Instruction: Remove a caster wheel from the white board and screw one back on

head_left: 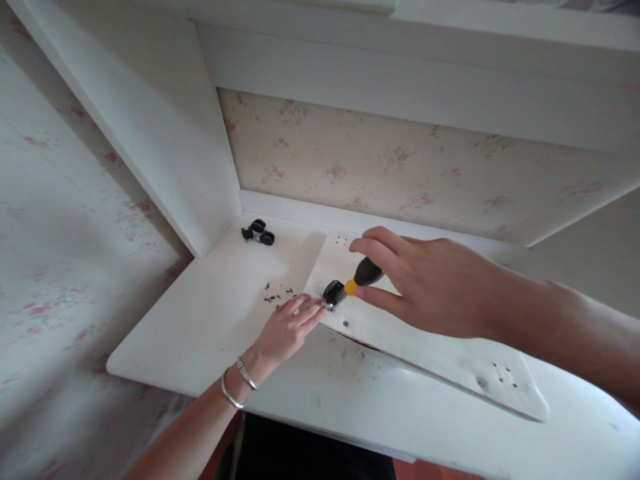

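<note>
A black caster wheel [333,292] with a metal mounting plate stands near the left end of a white board [425,347]. The fingertips of my left hand [284,333] press together against the caster's metal base and hold it on the board. My right hand [425,283] is wrapped round a black-and-yellow screwdriver [367,272], its shaft slanting down beside the caster. The screwdriver's tip and the screw under it cannot be made out. Loose dark screws [273,298] lie on the white desk [200,333] just beyond my left hand.
Three more casters [258,232] sit together at the back of the desk. Groups of small holes [505,375] mark the board's corners. A white upright panel [165,133] closes the left side, and a floral-papered wall [350,160] stands behind. Dark specks dot the desk's front.
</note>
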{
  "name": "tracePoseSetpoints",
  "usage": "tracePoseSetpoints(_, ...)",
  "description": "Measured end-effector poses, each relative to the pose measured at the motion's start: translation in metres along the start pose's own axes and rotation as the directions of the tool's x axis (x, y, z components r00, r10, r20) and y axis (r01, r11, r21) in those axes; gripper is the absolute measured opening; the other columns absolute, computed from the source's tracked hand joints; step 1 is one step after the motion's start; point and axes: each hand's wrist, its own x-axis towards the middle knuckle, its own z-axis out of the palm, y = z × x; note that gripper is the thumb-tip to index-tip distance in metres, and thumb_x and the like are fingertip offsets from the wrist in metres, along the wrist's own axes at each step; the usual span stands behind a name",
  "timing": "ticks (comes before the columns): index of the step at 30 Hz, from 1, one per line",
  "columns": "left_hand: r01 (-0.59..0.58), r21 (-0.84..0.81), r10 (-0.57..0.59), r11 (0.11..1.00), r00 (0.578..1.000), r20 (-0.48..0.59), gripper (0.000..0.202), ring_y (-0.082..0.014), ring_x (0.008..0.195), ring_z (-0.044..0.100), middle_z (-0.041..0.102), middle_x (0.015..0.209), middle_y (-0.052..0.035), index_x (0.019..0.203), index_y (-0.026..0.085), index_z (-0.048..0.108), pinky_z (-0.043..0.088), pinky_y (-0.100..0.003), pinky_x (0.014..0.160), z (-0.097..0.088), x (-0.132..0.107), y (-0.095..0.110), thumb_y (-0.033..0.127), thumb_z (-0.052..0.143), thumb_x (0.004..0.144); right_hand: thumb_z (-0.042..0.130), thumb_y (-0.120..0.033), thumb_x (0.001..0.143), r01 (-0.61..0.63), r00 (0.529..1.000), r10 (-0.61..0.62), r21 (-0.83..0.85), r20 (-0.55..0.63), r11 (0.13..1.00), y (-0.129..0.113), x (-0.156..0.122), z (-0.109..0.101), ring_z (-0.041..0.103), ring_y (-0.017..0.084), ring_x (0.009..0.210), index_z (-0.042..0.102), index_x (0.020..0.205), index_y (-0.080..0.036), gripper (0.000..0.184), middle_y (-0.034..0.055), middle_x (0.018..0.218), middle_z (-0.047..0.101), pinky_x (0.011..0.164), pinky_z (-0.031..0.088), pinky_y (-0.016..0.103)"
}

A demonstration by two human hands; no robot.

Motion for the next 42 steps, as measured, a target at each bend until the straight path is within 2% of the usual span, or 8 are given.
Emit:
tracePoseSetpoints(7, 0.008, 0.003, -0.008, 1.000, 1.000, 0.016, 0.042, -0.0246, 0.118, 0.057, 0.068, 0.127, -0.0037, 0.130, 0.017, 0.061, 0.059, -0.039, 0.090, 0.0004, -0.0007, 0.0009, 0.001, 0.051, 0.092, 0.034, -0.052, 0.101, -0.016, 0.999, 0.016, -0.012, 0.032, 1.000, 0.0027, 0.0005, 0.0045, 0.055, 0.015, 0.055, 0.054, 0.105, -0.020, 0.038, 0.0057, 0.094, 0.067, 0.050, 0.023, 0.031)
tracePoseSetpoints(12, 0.019, 0.000, -0.019, 1.000, 1.000, 0.014, 0.042, -0.0245, 0.117, 0.057, 0.069, 0.126, -0.0036, 0.129, 0.018, 0.062, 0.059, -0.039, 0.091, 0.0016, -0.0010, 0.0013, 0.001, 0.052, 0.092, 0.037, -0.032, 0.101, 0.104, 0.995, -0.103, 0.200, -0.013, 0.974, 0.0038, -0.0026, 0.0052, 0.061, 0.013, 0.070, 0.044, 0.125, -0.020, 0.028, 0.0127, 0.134, 0.055, 0.056, 0.034, 0.031)
tracePoseSetpoints(17, 0.009, -0.003, -0.009, 1.000, 1.000, 0.009, 0.041, -0.0253, 0.118, 0.057, 0.067, 0.128, -0.0039, 0.129, 0.018, 0.061, 0.059, -0.040, 0.091, 0.0019, -0.0010, 0.0011, 0.002, 0.052, 0.092, 0.037, -0.050, 0.101, -0.008, 0.998, 0.003, 0.094, 0.058, 0.996, 0.0036, 0.0009, 0.0062, 0.056, 0.015, 0.056, 0.051, 0.116, -0.021, 0.035, 0.0052, 0.099, 0.069, 0.050, 0.025, 0.031)
tracePoseSetpoints(22, 0.020, -0.017, -0.020, 1.000, 1.000, 0.003, 0.041, -0.0242, 0.116, 0.057, 0.068, 0.126, -0.0038, 0.128, 0.018, 0.062, 0.061, -0.039, 0.089, 0.0016, -0.0003, 0.0011, 0.001, 0.051, 0.093, 0.033, -0.036, 0.103, 0.084, 0.996, -0.084, 0.123, -0.011, 0.989, 0.0056, 0.0033, 0.0050, 0.062, 0.014, 0.068, 0.043, 0.132, -0.020, 0.035, 0.0139, 0.137, 0.055, 0.054, 0.031, 0.031)
tracePoseSetpoints(26, 0.016, -0.030, -0.016, 0.999, 1.000, 0.000, 0.041, -0.0241, 0.118, 0.056, 0.068, 0.126, -0.0045, 0.129, 0.018, 0.061, 0.060, -0.040, 0.091, 0.0030, -0.0010, 0.0007, 0.002, 0.051, 0.093, 0.033, -0.052, 0.102, 0.001, 0.998, -0.002, 0.007, 0.058, 1.000, 0.0053, 0.0039, 0.0037, 0.054, 0.014, 0.053, 0.057, 0.106, -0.020, 0.040, 0.0057, 0.094, 0.069, 0.052, 0.025, 0.030)
tracePoseSetpoints(31, 0.025, -0.037, -0.025, 0.999, 1.000, 0.008, 0.043, -0.0242, 0.120, 0.056, 0.068, 0.127, -0.0051, 0.131, 0.019, 0.060, 0.060, -0.041, 0.092, 0.0030, -0.0006, 0.0005, 0.002, 0.050, 0.093, 0.036, -0.039, 0.102, 0.113, 0.994, -0.113, 0.110, -0.003, 0.988, 0.0043, 0.0017, 0.0062, 0.059, 0.013, 0.063, 0.049, 0.125, -0.021, 0.032, 0.0120, 0.127, 0.061, 0.054, 0.030, 0.030)
tracePoseSetpoints(36, 0.014, -0.032, -0.015, 0.999, 1.000, -0.016, 0.039, -0.0238, 0.117, 0.057, 0.069, 0.125, -0.0038, 0.126, 0.017, 0.062, 0.061, -0.039, 0.090, 0.0005, 0.0013, 0.0012, 0.001, 0.052, 0.092, 0.040, -0.049, 0.100, -0.022, 0.992, 0.017, 0.044, 0.122, 0.999, 0.0050, 0.0043, 0.0033, 0.054, 0.016, 0.050, 0.052, 0.114, -0.022, 0.033, 0.0028, 0.080, 0.071, 0.050, 0.021, 0.030)
tracePoseSetpoints(42, 0.026, -0.047, -0.026, 0.999, 1.000, -0.002, 0.040, -0.0233, 0.120, 0.057, 0.069, 0.125, -0.0051, 0.129, 0.018, 0.061, 0.059, -0.040, 0.093, 0.0024, -0.0007, 0.0008, 0.003, 0.051, 0.093, 0.040, -0.045, 0.100, 0.040, 0.990, -0.050, 0.080, 0.132, 0.996, 0.0051, 0.0051, -0.0027, 0.056, 0.016, 0.050, 0.053, 0.113, -0.022, 0.029, 0.0045, 0.083, 0.073, 0.050, 0.020, 0.030)
